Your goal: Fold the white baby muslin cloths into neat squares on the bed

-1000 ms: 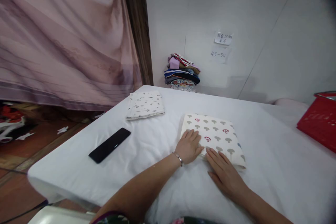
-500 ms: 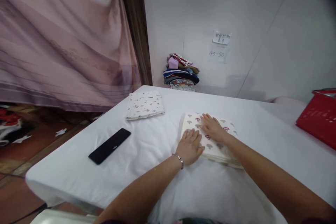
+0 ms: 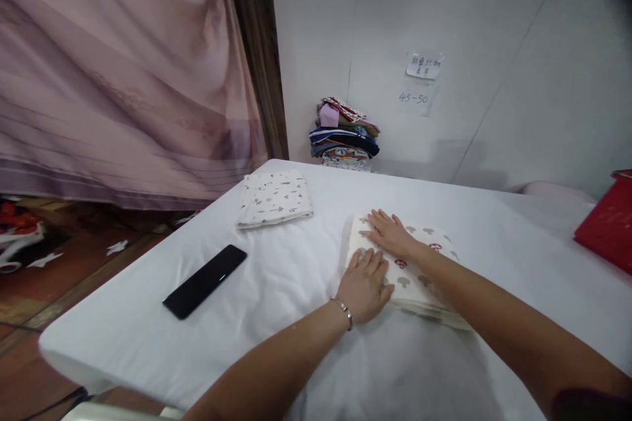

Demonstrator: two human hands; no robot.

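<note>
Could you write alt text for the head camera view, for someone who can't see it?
Both hands, left hand and right hand, press flat on a folded mushroom-print cloth on a white table. A black phone lies to the left.

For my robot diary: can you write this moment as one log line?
left hand: flat on mushroom-print cloth | right hand: flat on it | phone: apart, left

White-covered table (image 3: 276,289) — on it: mushroom-print folded cloth (image 3: 434,247), smaller folded cloth (image 3: 275,198), black phone (image 3: 205,281), red box (image 3: 607,227).

Matt printed cloth (image 3: 419,276) is lying on wrinkled white sheet (image 3: 276,289); glossy black phone (image 3: 205,280) at nine o'clock.
</note>
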